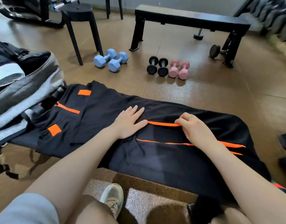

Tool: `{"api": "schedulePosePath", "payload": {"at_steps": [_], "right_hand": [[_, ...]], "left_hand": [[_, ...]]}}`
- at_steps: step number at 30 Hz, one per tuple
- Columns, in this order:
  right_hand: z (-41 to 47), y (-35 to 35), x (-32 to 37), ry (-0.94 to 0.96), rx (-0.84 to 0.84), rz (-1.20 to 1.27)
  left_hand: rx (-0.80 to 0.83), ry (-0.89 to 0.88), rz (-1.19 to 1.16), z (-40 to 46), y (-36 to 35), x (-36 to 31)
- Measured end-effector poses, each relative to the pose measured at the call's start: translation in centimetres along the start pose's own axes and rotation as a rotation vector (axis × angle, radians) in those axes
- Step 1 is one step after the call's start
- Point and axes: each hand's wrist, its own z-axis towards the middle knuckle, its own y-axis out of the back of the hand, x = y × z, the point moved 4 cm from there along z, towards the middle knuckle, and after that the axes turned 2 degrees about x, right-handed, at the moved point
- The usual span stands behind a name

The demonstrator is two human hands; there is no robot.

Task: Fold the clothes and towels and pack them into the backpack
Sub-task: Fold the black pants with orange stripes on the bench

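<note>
A: Start at the left. Where is the backpack (25, 88) relative to the black garment (155, 143)?

B: It sits at the garment's left end, touching it, grey and black, its top gaping open with a pale folded cloth (6, 73) showing inside. The garment's left end, the part with the orange patches, lies right against the pack.

A: And the garment itself?

B: Black with orange stripes, spread flat on the floor. Its long axis runs left to right across the person's front, so both hands meet it side-on. It lies directly ahead of them, just past the knees.

A: Which hand is nearer the pack?

B: The left hand (128, 122). It rests palm down near the garment's middle, fingers straight and slightly spread, pressing the cloth flat; it holds nothing. The forearm reaches forward, slanting rightward from the left knee.

A: The right hand (196, 128)?

B: To the right of the left one, on the garment's right half. Its fingers are curled and its fingertips pinch the cloth at the upper orange stripe (165, 124), wrist low, a ring on one finger.

A: So what does the next move turn on?

B: My judgement: the right half gets folded over toward the pack, with the left palm as the anchor line. The pinched edge would travel leftward along the long axis.

A: Beyond the garment?

B: Blue dumbbells (110, 59), black dumbbells (157, 66) and pink dumbbells (179, 69), well apart from it.
</note>
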Motion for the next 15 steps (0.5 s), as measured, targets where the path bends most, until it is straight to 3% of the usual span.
{"api": "schedulePosePath", "payload": {"at_steps": [4,6,10,13,15], "right_hand": [[-2.3,1.8,-0.5,0.088,-0.070,-0.043],[-3.7,1.3,-1.8,0.013,-0.037,-0.184],[-5.3,1.7,-3.9,-0.193,-0.006,-0.195],[-6.1,2.4,-4.3,-0.295,0.037,-0.072],[-7.1,2.8,-4.9,-0.366,0.048,-0.018]], "left_hand": [[0.063,0.018,0.126,0.2,-0.3,-0.2],[0.056,0.025,0.187,0.2,-0.4,-0.4],[-0.008,0.098,0.263,-0.1,-0.4,-0.9],[-0.289,-0.063,0.325,-0.3,0.5,-5.4],[-0.271,-0.236,0.158,-0.3,0.1,-9.2]]}}
